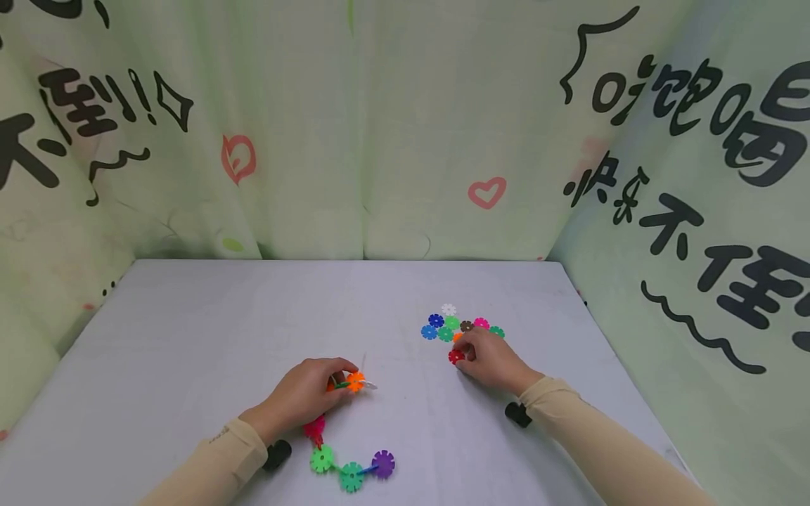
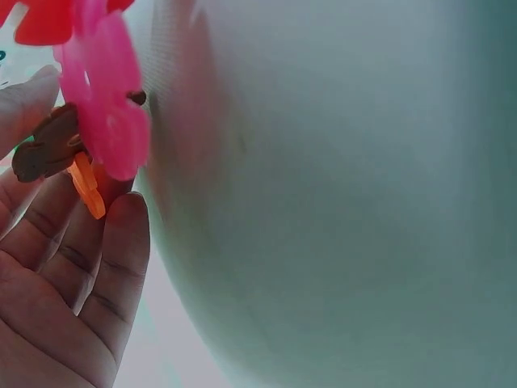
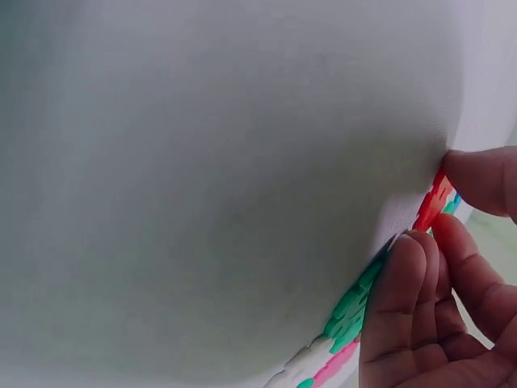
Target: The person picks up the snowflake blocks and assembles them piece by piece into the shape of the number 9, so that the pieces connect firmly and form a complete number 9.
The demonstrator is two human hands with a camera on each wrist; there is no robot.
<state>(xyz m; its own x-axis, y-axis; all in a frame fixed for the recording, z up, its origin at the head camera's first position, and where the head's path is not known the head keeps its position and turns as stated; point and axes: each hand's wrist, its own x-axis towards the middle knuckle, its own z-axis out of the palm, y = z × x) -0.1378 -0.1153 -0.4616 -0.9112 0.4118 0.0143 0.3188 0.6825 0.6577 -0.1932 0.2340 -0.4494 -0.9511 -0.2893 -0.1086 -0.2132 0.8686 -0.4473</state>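
Note:
My left hand (image 1: 300,397) holds one end of a chain of slotted plastic snowflake discs, with an orange disc (image 1: 356,381) and a white disc (image 1: 370,385) at its fingertips. The chain runs past a pink disc (image 1: 314,427) and a light green disc (image 1: 322,459) to a teal disc (image 1: 351,478) and a purple disc (image 1: 383,464). In the left wrist view a brown disc (image 2: 48,147) sits by the thumb. Farther right, my right hand (image 1: 493,360) pinches a red disc (image 1: 455,357) at the tabletop between thumb and index finger.
Loose discs lie beside the right hand, among them a dark blue disc (image 1: 436,320), a brown disc (image 1: 466,326) and a white disc (image 1: 448,309). The table (image 1: 253,302) has a white cover. Printed curtains (image 1: 392,126) enclose its back and sides.

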